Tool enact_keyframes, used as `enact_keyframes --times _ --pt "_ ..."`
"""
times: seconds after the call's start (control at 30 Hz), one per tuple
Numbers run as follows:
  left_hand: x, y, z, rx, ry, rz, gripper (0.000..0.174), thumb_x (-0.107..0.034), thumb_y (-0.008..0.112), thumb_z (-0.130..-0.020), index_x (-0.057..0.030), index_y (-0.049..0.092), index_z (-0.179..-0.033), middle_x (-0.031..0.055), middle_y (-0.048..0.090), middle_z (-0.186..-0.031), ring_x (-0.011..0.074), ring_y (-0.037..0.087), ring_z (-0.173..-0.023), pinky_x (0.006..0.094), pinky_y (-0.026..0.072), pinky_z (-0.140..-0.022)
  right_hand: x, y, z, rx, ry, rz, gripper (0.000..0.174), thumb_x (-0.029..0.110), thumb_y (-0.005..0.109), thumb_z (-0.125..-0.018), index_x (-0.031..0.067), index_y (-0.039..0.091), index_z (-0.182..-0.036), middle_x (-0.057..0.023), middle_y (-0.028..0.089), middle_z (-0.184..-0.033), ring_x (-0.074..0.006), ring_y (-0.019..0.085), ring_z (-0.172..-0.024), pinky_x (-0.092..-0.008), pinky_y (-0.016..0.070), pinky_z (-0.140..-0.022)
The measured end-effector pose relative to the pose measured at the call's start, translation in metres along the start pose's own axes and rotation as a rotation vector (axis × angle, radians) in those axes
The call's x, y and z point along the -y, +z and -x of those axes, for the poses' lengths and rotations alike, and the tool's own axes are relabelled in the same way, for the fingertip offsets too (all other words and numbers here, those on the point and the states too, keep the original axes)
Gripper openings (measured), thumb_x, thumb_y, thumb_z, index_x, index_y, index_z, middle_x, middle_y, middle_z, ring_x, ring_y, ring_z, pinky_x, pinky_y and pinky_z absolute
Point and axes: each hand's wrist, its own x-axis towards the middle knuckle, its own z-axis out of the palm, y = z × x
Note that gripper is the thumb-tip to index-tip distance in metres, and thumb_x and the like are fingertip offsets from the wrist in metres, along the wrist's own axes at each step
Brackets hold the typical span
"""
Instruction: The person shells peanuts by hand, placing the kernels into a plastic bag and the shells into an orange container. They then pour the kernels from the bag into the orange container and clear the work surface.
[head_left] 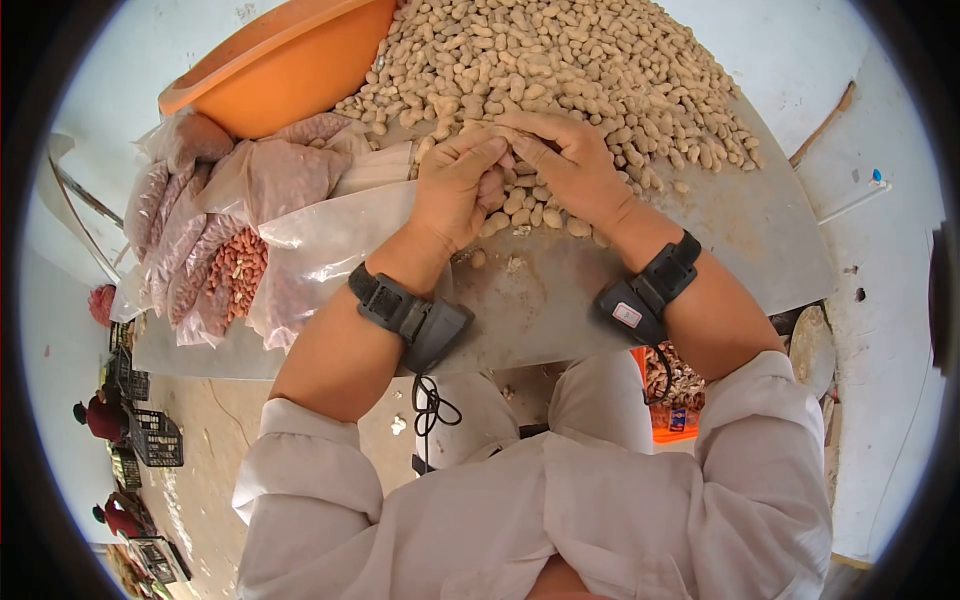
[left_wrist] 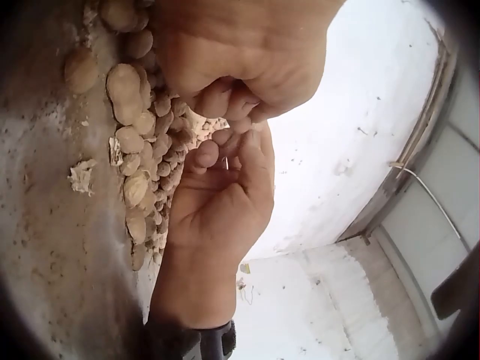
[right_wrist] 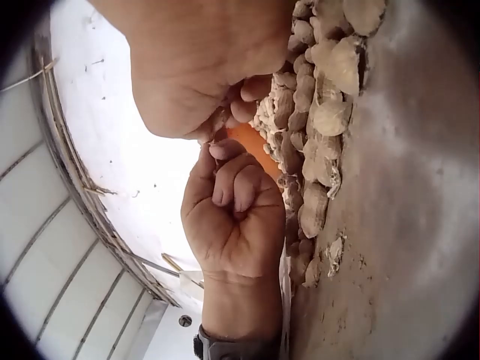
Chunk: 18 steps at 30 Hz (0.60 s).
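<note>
Left hand [head_left: 458, 190] and right hand [head_left: 585, 170] meet above the near edge of the peanut heap [head_left: 570, 70] on the bench [head_left: 740, 235]. Fingers of both: curled in, tips together, clamped on what looks like a peanut [right_wrist: 217, 140], mostly hidden by them; its condition cannot be told.

Handling, judged: unit very light; shell dry, stiff, rough, so little slip expected. Brittle; excess thumb pressure likely to crack it. Best hold: thumb and index across the rounded sides, one hand per end. Loose ones at the heap's near edge likely roll if nudged
</note>
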Motion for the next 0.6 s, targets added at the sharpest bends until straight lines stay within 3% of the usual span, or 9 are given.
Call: enact_keyframes --times 0.4,0.6 --pt "-0.0054 0.0034 0.0028 -0.025 -0.008 -0.004 0.016 -0.011 0.054 -0.088 -0.0001 0.057 -0.077 0.0036 0.053 -0.065 0.0052 0.036 -0.044 0.0176 0.0274 -0.039 0.0014 -0.0018 -0.0002 0.053 -0.068 0.114 0.023 0.015 0.050 -0.087 0.0043 0.062 -0.103 -0.0117 0.060 -0.090 -0.0254 0.056 -0.085 -0.0326 0.0449 -0.077" --pt "-0.0049 0.0056 0.0023 -0.030 0.029 -0.097 0.014 -0.009 0.053 -0.088 0.0023 0.061 -0.088 0.0037 0.054 -0.069 0.0053 0.037 -0.045 0.0175 0.0286 -0.039 0.0069 -0.0001 0.0002 0.041 -0.084 0.142 0.024 0.015 0.048 -0.088 0.0032 0.060 -0.105 -0.0126 0.061 -0.092 -0.0265 0.057 -0.085 -0.0329 0.0451 -0.078"
